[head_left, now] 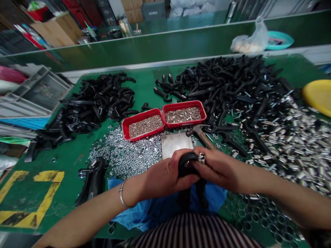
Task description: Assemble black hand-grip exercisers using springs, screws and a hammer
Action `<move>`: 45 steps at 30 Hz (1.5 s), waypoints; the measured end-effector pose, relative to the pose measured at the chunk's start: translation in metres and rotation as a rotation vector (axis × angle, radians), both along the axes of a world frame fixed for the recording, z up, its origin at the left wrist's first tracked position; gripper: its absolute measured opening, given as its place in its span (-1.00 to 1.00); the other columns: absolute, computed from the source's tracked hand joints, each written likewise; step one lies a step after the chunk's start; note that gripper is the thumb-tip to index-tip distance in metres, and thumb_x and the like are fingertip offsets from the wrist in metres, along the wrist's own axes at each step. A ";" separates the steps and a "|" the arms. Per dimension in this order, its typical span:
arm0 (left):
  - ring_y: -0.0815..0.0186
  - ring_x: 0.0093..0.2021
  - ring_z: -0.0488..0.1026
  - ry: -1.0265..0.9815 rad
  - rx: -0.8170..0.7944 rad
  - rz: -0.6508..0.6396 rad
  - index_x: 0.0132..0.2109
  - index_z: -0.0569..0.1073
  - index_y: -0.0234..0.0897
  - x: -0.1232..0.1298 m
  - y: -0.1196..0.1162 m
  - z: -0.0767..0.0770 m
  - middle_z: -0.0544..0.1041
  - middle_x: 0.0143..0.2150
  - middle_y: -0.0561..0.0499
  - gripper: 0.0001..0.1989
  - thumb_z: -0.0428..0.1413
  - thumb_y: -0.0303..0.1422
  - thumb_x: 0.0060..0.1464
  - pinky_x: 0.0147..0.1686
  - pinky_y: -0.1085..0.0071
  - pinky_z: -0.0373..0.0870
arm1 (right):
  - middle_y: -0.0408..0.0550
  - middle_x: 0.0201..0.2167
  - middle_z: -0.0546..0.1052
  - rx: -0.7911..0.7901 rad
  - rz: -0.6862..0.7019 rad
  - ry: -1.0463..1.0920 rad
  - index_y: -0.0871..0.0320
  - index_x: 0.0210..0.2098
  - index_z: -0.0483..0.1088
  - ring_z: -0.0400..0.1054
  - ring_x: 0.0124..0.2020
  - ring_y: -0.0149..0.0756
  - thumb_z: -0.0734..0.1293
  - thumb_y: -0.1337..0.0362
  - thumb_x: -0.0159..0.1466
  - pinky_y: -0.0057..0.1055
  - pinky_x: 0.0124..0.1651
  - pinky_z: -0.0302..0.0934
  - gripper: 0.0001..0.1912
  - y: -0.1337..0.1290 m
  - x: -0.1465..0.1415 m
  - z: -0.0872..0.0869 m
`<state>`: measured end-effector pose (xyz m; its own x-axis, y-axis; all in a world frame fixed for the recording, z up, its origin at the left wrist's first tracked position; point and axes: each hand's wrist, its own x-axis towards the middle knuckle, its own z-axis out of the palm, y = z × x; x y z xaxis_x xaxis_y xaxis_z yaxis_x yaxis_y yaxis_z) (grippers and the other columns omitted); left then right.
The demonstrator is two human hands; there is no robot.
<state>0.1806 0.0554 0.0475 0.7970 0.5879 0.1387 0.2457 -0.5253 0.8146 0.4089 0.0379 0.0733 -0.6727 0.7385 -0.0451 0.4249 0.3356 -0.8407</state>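
Observation:
My left hand [165, 175] is closed around a black curved plastic handle [187, 161], in front of my body. On the handle's right side my right hand [219, 168] is closed too, its thumb pressed against the black piece. A shiny silver ring-like piece [201, 158] shows at the right fingers; whether it is worn or held I cannot tell. Just beyond the hands lies a square metal plate [176, 143]. A hammer [204, 136] rests beside it. Under the hands a blue cloth [144, 212] is spread, partly hidden by my arms.
Two red trays [143, 124] of small metal parts stand behind the plate. Loose nuts [129, 151] lie left, silver sleeves [292, 137] and metal rings [261, 213] right. Black handles are heaped at left [95, 100] and right [227, 79]. A yellow dish [319, 96] sits far right.

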 end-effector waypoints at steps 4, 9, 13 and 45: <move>0.06 0.06 0.56 -0.020 0.036 -0.001 0.36 -0.05 -0.23 0.001 0.001 0.002 0.48 0.15 -0.26 -0.38 0.06 -0.23 0.31 -0.01 0.14 0.58 | 0.01 -0.26 0.51 0.068 -0.117 0.080 0.17 -0.07 0.34 0.39 -0.30 -0.27 0.12 0.18 0.48 -0.31 -0.19 0.33 -0.75 -0.002 -0.006 -0.010; 0.05 -0.03 0.60 0.052 0.092 -0.025 0.39 -0.09 -0.25 -0.003 0.000 -0.006 0.54 0.04 -0.24 -0.32 0.08 -0.25 0.30 -0.13 0.16 0.62 | 0.05 -0.23 0.56 0.092 -0.122 0.136 0.16 0.04 0.36 0.45 -0.26 -0.21 0.13 0.21 0.45 -0.28 -0.18 0.35 -0.71 -0.009 -0.013 -0.023; 0.09 -0.04 0.60 0.037 0.073 -0.052 0.37 -0.02 -0.27 -0.002 -0.003 -0.007 0.51 0.11 -0.27 -0.34 0.10 -0.28 0.26 -0.11 0.22 0.60 | 0.04 -0.32 0.58 0.070 -0.137 0.039 0.13 0.05 0.39 0.47 -0.31 -0.13 0.16 0.17 0.40 -0.27 -0.25 0.33 -0.67 -0.015 -0.010 -0.024; 0.17 -0.18 0.59 0.417 -0.111 0.008 0.20 0.38 -0.27 -0.007 0.089 -0.051 0.61 -0.09 -0.16 -0.55 -0.04 -0.09 0.35 -0.12 0.25 0.50 | 0.11 -0.09 0.56 0.366 -0.710 -0.004 0.15 -0.13 0.51 0.38 -0.05 -0.06 0.31 0.10 0.34 -0.07 0.07 0.26 -0.73 0.105 0.024 -0.102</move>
